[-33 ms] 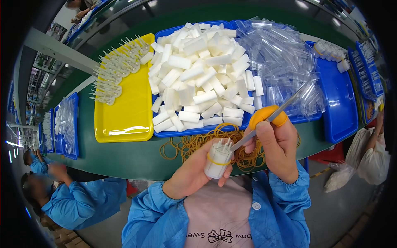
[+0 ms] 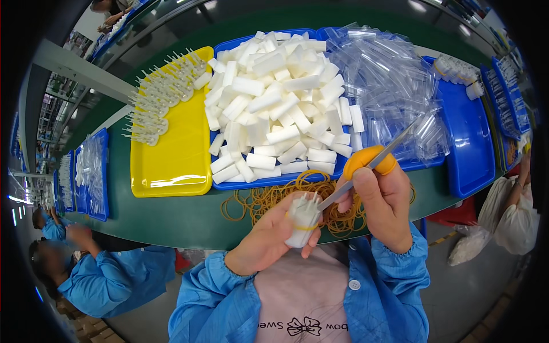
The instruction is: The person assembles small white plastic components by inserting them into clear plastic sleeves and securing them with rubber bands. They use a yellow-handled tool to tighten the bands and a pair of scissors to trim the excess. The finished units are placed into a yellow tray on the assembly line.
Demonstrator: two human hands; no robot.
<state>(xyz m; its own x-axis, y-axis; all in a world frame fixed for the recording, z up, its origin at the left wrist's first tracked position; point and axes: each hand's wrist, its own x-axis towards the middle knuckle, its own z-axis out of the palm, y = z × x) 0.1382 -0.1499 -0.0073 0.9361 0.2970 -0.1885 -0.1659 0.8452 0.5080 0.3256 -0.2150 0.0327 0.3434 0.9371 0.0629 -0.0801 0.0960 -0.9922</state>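
A white cylinder (image 2: 302,218), ringed by 1 yellow band (image 2: 304,227), sits tilted in the left hand (image 2: 260,240), above the near edge of the green table (image 2: 171,214). The left fingers are clamped on it: the palm side lies along its left, and fingertips show at its lower right. Thin white prongs (image 2: 314,198) rise from its top. At the top's right edge is the tip of a metal tool (image 2: 400,140); whether it goes inside, I cannot tell. The right hand (image 2: 384,200) has thumb and fingers closed on that tool, beside an orange covering (image 2: 363,161), with its fingertips just right of the cylinder but apart from it. Behind both hands lie tan rubber bands (image 2: 251,207), then white blocks (image 2: 269,103) heaped in a blue tray. A yellow tray (image 2: 183,148) stands left of them; clear plastic pieces (image 2: 383,86) are piled to their right.
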